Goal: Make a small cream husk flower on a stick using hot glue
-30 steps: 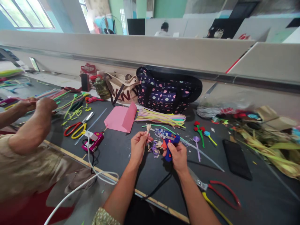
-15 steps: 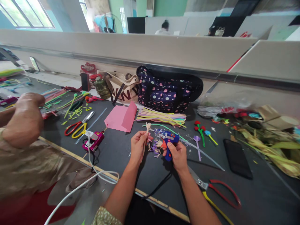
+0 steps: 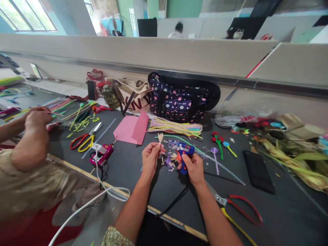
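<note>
Pinched upright in my left hand (image 3: pixel 150 158) is a cream pipe-cleaner flower (image 3: pixel 160 137), its thin stem running down through the fingers. My right hand (image 3: pixel 195 168) is wrapped round the handle of a blue hot glue gun (image 3: pixel 188 149). The gun's nozzle points left, toward the flower, with a small gap between them. A long clear glue stick (image 3: pixel 225 168) slants out behind the gun. Below the nozzle lie short purple and cream pipe-cleaner pieces (image 3: pixel 168 164).
Behind are pipe cleaners (image 3: pixel 176 128), pink paper (image 3: pixel 130 130) and a patterned bag (image 3: pixel 181 99). Scissors (image 3: pixel 89 138) and a magenta glue gun (image 3: pixel 102 155) lie left; pliers-like cutters (image 3: pixel 243 208), a black phone (image 3: pixel 258 172) and finished flowers (image 3: pixel 217 141) right. A co-worker's arm (image 3: pixel 34 136) is at left.
My left hand and the flower have moved very slightly left, with the grip unchanged. The glue gun stays beside the flower. At left, the co-worker's forearms have shifted, and both now show.
</note>
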{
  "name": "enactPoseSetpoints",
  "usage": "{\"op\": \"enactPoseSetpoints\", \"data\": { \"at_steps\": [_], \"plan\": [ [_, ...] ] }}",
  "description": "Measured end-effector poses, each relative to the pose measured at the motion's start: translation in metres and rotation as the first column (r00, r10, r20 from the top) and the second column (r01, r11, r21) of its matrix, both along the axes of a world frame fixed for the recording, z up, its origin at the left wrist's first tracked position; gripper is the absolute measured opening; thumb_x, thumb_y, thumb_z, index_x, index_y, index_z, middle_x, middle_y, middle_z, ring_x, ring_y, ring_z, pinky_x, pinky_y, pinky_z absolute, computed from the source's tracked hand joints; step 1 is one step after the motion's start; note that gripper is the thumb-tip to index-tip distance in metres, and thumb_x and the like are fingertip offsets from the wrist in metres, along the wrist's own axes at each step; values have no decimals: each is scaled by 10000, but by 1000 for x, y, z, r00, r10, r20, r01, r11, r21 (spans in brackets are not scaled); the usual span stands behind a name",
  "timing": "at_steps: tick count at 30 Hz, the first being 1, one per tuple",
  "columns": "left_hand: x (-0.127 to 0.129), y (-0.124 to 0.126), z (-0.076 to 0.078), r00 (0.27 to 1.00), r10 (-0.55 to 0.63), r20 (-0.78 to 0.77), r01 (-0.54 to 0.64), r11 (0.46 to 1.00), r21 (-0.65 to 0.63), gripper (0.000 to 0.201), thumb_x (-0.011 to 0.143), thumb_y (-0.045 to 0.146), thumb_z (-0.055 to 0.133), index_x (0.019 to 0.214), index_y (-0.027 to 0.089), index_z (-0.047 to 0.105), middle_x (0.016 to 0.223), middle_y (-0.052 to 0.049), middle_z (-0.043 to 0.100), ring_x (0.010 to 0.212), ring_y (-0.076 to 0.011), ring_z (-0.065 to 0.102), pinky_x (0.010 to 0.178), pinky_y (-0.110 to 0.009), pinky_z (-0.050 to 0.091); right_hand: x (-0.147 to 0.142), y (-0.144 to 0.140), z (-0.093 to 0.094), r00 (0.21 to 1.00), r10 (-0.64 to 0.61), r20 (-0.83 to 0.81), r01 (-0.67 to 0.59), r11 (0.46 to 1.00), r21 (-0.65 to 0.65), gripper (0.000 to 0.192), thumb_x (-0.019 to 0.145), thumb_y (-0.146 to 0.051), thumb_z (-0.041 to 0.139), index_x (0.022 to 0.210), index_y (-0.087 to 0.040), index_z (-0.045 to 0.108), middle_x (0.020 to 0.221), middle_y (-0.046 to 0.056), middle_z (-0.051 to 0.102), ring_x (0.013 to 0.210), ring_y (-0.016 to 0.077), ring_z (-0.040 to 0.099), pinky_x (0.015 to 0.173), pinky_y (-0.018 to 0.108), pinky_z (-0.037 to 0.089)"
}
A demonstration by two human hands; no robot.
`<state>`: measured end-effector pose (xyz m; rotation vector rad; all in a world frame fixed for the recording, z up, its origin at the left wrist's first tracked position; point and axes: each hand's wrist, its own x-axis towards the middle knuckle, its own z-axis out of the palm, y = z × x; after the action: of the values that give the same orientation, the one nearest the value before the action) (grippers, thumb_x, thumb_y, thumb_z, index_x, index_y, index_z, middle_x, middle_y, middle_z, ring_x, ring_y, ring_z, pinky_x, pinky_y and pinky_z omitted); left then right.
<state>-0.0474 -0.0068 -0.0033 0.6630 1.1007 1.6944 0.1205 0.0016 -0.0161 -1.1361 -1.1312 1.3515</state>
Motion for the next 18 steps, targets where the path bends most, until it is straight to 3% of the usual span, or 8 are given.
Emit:
{"op": "enactPoseSetpoints", "data": {
  "at_steps": [4,9,18],
  "plan": [
    [-4,2,-4,993,110,51,-112,993,43,198,745,331,766,796,152,698,738,-50,723,549,-71,541,494,-163,394,0,5,0,999,16,34,-14,999,-50,432,731,-567,711,855,-160,633,616,23,682,458,153,602,439,250,459],
    [-11,8,-8,945,303,122,-313,947,71,258,623,312,843,787,157,720,802,-17,696,607,-69,564,555,-175,454,1,10,-3,987,22,159,-17,999,-30,461,695,-589,722,772,-136,685,646,25,666,548,137,561,482,236,425],
    [-12,10,-13,935,323,147,-331,943,31,279,644,324,836,829,155,713,758,10,665,553,-49,531,556,-176,455,8,19,-10,996,86,31,-80,983,-163,497,663,-566,773,882,-129,686,589,-19,610,462,89,478,423,204,358]
  ]
}}
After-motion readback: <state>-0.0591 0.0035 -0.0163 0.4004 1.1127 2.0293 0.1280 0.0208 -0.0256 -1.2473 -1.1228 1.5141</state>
